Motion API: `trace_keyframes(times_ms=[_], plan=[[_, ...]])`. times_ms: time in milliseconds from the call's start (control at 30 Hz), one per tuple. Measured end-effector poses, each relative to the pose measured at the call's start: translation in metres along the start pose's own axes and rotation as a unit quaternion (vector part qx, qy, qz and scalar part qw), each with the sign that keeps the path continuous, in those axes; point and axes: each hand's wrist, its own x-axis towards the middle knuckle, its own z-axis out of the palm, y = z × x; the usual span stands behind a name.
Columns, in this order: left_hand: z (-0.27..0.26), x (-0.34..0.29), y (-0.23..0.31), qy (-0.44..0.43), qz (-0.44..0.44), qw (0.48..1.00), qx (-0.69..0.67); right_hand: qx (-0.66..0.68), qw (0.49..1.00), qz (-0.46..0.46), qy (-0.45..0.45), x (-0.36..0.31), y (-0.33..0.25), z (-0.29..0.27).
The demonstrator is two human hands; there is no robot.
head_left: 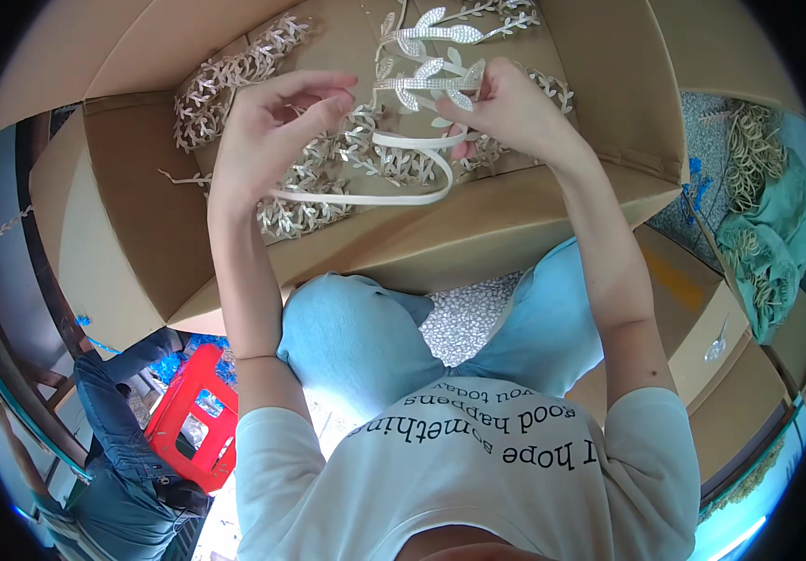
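My right hand [515,110] is closed on a sparkling rhinestone leaf trim [431,84], whose silvery leaves reach left from the fingers. A flat white strap [365,198] loops from near these fingers round to my left wrist, where its end is hidden. My left hand [281,131] hovers to the left with bent fingers, thumb close to the fingertips, and nothing visible between them. Beneath both hands, a large cardboard box [477,210] contains piles of pale leaf trims [305,178]. Another rhinestone leaf trim [440,35] lies farther back in it.
A cardboard flap [132,37] stands up at the far left. On the right are a green cloth bag [767,243] with coiled cord [756,154] and another cardboard box [683,290]. At lower left, a person in jeans [113,411] is beside a red plastic stool [199,421].
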Motion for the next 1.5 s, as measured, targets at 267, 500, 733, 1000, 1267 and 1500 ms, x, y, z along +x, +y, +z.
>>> trace_keyframes(times_ms=[267, 500, 733, 1000, 1267, 1500], plan=[[0.035, 0.004, -0.02, -0.07, -0.066, 0.984, -0.148, -0.001, 0.997, -0.082, -0.013, -0.007, -0.01, 0.009], [0.023, 0.003, -0.015, 0.086, -0.053, 0.987, -0.128, 0.091, 0.991, -0.076, -0.059, 0.002, 0.001, 0.004], [0.019, -0.001, -0.019, 0.147, 0.022, 0.988, 0.033, 0.039, 0.996, -0.058, -0.048, -0.003, -0.01, 0.005], [0.023, -0.001, -0.011, 0.189, 0.083, 0.959, 0.194, 0.003, 0.997, -0.072, -0.027, -0.001, -0.007, 0.008], [0.031, -0.002, 0.001, 0.203, 0.152, 0.914, 0.317, -0.026, 0.997, -0.069, -0.016, -0.004, -0.013, 0.012], [0.04, 0.003, -0.005, 0.122, 0.04, 0.978, 0.167, 0.034, 0.996, -0.062, 0.059, -0.002, -0.003, 0.016]])
